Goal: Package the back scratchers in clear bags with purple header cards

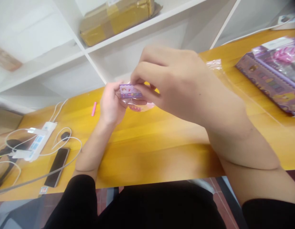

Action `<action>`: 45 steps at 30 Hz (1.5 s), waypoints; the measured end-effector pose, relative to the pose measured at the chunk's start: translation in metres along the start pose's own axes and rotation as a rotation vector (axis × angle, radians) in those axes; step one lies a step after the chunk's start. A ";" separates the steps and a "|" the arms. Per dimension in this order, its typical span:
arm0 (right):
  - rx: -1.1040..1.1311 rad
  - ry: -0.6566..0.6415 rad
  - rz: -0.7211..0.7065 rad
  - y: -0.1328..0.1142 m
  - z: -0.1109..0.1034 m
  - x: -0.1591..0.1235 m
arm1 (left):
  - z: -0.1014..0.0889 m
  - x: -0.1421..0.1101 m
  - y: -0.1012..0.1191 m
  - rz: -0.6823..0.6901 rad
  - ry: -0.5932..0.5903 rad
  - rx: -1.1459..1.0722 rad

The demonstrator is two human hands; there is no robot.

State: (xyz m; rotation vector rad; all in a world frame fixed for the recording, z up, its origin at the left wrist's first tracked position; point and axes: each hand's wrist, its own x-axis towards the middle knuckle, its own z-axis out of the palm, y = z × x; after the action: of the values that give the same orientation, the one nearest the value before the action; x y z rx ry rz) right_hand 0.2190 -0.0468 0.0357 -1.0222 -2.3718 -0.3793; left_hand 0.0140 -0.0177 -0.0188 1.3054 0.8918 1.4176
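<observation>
Above the table, my left hand [111,103] is closed on a small clear plastic packet with a purple printed header card [130,91]. Something pink [135,108] shows through the plastic below the card. My right hand [171,79] reaches across from the right, its thumb and fingers pinched at the card's right end. The fingertips partly cover the packet, and its far side is hidden. A short pink stick [94,108] lies on the table to the left of my left hand.
A purple printed box [269,82] with packets of pink items stands at the right, near a clear zip bag [214,64]. On the left lie a white power strip [41,140], cables and a phone [57,167]. White shelves [147,57] behind hold a taped carton [114,20].
</observation>
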 end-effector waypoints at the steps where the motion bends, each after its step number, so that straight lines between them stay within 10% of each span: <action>1: 0.005 -0.001 0.007 0.000 0.000 0.001 | 0.000 0.000 0.000 -0.006 -0.012 -0.019; 23: 0.406 0.397 -0.072 0.000 0.004 0.000 | 0.025 -0.023 0.029 0.085 -0.092 0.056; 35: 0.371 0.300 -0.070 -0.007 -0.002 -0.005 | 0.016 -0.029 0.019 0.148 0.057 0.119; 45: 0.529 0.161 0.018 -0.005 -0.005 -0.006 | 0.026 -0.027 0.035 0.064 -0.229 -0.083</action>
State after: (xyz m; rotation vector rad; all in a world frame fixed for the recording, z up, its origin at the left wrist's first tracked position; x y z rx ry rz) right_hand 0.2209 -0.0560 0.0358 -0.7308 -2.1430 0.1659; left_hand 0.0325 -0.0548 0.0115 1.4110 0.6377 1.3087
